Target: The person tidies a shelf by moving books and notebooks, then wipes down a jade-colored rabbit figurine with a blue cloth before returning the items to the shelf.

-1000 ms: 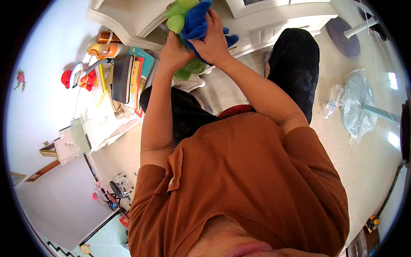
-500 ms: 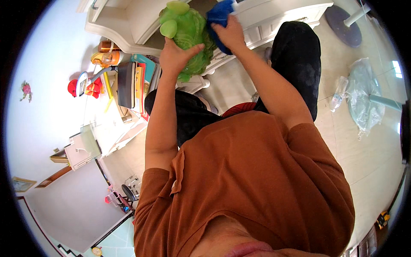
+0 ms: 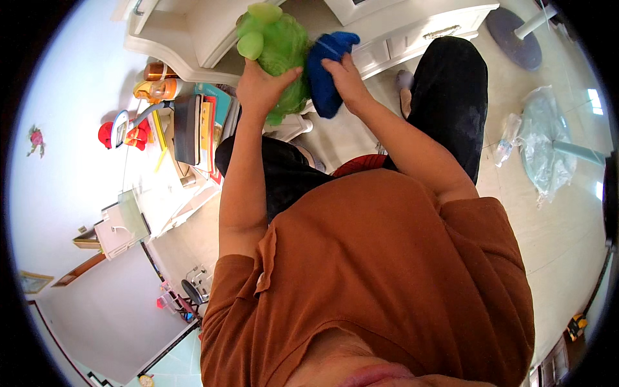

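Observation:
My left hand (image 3: 263,89) grips a large green carved ornament (image 3: 282,48), glossy like jade, with rounded lighter knobs at its upper left. It is held up in front of a white cabinet (image 3: 425,22). A blue cloth (image 3: 325,74) is bunched in my right hand (image 3: 348,80), its thumb and fingers closed on it. The cloth lies against or very close to the ornament's right side; whether they touch I cannot tell. Part of the ornament's lower edge is hidden behind my left fingers.
To the left, a white desk (image 3: 174,203) bears upright books (image 3: 188,129), an orange-topped bottle (image 3: 161,89) and a red figure (image 3: 137,135). On the right, a clear plastic bag (image 3: 548,142) covers a round stool-like thing, near a round grey base (image 3: 512,39) with a pole.
My right hand has moved the blue cloth downward along the ornament's right side. The ornament and my left hand have shifted slightly left.

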Demonstrator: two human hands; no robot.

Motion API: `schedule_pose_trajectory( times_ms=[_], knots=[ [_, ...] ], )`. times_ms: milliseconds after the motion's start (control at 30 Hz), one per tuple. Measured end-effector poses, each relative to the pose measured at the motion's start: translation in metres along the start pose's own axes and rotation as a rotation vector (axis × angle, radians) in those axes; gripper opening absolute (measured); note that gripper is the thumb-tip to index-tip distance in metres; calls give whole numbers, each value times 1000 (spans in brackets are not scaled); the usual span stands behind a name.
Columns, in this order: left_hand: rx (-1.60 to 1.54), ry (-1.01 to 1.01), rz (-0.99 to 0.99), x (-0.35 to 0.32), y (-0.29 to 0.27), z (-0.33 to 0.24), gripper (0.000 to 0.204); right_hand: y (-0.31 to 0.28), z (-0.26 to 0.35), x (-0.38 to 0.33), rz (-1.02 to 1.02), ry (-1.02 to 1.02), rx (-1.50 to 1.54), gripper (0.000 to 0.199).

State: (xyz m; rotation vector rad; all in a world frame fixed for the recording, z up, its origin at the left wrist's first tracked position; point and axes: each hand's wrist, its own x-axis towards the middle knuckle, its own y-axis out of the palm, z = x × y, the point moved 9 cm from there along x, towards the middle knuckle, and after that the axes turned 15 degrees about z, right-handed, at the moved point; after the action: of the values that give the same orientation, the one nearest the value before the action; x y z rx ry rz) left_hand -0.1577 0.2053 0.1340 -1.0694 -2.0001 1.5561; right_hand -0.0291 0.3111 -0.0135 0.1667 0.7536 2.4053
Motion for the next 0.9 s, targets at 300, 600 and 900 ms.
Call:
schedule_pose_trajectory(
  times_ms=[300, 600, 900],
  knots=[
    [-28, -48, 32, -3, 3, 4, 100, -12, 8, 45, -249, 58, -702, 50],
    [1, -73, 6, -3, 4, 5, 99, -3, 13, 32, -144, 65, -670, 50],
    [-39, -38, 1, -5, 3, 5, 100, 2, 23, 19, -199, 65, -741, 49]
  ],
)
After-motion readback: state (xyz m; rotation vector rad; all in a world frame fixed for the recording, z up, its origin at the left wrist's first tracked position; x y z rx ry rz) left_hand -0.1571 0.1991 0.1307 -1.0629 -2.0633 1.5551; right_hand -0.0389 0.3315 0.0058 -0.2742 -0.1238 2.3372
